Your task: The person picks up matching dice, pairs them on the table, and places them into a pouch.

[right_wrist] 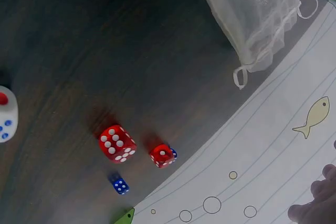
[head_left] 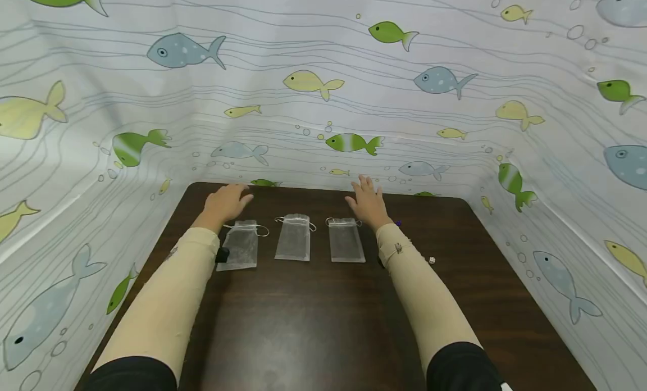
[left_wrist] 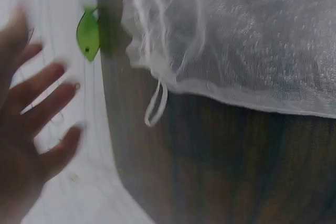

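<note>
- On the dark tabletop (head_left: 303,323), three white mesh drawstring bags lie flat in one row: left bag (head_left: 240,248), middle bag (head_left: 293,240) and right bag (head_left: 346,242).
- Near the far edge, the left hand (head_left: 224,204) and the right hand (head_left: 370,204) both have their fingers apart, and neither grip contains anything.
- From the left grip, the left bag lies toward the person and a little rightward; from the right grip, the right bag lies toward the person and leftward. The long axes run roughly toward the person, with drawstring ends far. Each outer bag has its own nearer hand; for the middle bag I cannot tell clearly.
- The right wrist view shows a large red die (right_wrist: 117,144), a smaller red die (right_wrist: 160,157) partly covering a blue one, a separate blue die (right_wrist: 119,184) and a cut-off white die (right_wrist: 9,111). In the head view no red die appears, probably because the right forearm (head_left: 419,290) hides them.
- The left wrist view shows a drawstring loop (left_wrist: 156,106) closely, but no dice.
</note>
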Motion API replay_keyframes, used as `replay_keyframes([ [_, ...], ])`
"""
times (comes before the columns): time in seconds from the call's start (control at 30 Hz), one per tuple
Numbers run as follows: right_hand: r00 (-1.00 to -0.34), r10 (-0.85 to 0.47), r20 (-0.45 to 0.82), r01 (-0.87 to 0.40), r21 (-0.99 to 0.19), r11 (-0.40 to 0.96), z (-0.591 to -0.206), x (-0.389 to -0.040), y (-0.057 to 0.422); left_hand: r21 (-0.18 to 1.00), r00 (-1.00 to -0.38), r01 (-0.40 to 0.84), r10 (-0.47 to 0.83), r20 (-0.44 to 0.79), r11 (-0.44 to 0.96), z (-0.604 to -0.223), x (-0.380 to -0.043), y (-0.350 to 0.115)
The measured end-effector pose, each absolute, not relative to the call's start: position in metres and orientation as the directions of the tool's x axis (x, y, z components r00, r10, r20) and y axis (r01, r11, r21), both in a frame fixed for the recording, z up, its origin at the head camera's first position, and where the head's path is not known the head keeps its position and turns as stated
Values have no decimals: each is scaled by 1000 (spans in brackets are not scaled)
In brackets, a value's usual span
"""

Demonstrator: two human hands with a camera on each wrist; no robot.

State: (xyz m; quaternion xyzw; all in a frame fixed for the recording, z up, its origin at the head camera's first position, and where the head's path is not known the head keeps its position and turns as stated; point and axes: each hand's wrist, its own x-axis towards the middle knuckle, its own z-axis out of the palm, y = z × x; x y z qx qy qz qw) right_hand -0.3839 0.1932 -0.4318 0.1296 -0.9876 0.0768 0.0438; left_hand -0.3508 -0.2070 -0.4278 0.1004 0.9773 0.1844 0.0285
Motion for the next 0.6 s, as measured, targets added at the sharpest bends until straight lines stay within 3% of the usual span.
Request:
replay_keyframes([
  [0.2, -961, -251, 115, -267, -157, 951, -437, -381, 193, 522, -934, 173, 307, -182, 835, -449, -342, -235],
  [0.6, -964, -248, 99, -262, -176, 949, -447, -369, 199, 517, -931, 212, 332, -151, 829, -470, -335, -233],
])
